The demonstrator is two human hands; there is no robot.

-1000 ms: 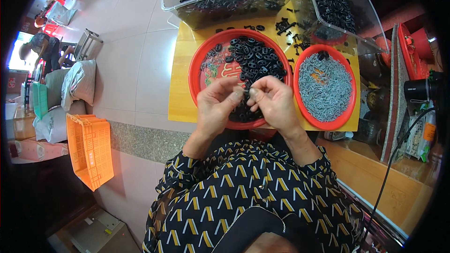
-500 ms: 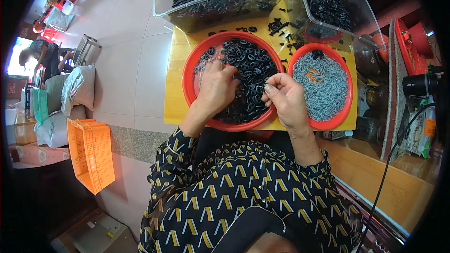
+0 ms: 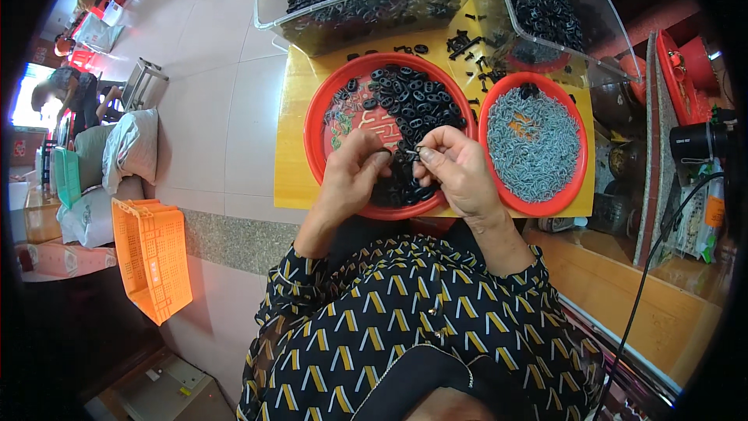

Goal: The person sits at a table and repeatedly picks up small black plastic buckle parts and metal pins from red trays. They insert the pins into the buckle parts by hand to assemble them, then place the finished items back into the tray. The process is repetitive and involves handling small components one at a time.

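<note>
A red round tray (image 3: 323, 105) on a yellow table (image 3: 292, 148) holds a heap of small black ring-shaped parts (image 3: 417, 101). Over its near side my left hand (image 3: 351, 175) pinches a black part between thumb and fingers. My right hand (image 3: 460, 168) pinches a small grey metal piece, its tip touching the left hand's part. To the right, a second red tray (image 3: 573, 195) is full of small grey metal pieces (image 3: 534, 144).
Two clear plastic bins (image 3: 374, 0) (image 3: 553, 12) of black parts stand at the table's far edge, with loose parts between them. An orange crate (image 3: 152, 257), sacks (image 3: 128, 148) and a person (image 3: 66, 90) are on the floor at left. Red bowls (image 3: 686, 70) and a cable (image 3: 647, 281) are at right.
My left hand came back from the black heap and my right hand from beside the grey tray. Both now meet over the near side of the left tray, holding parts together.
</note>
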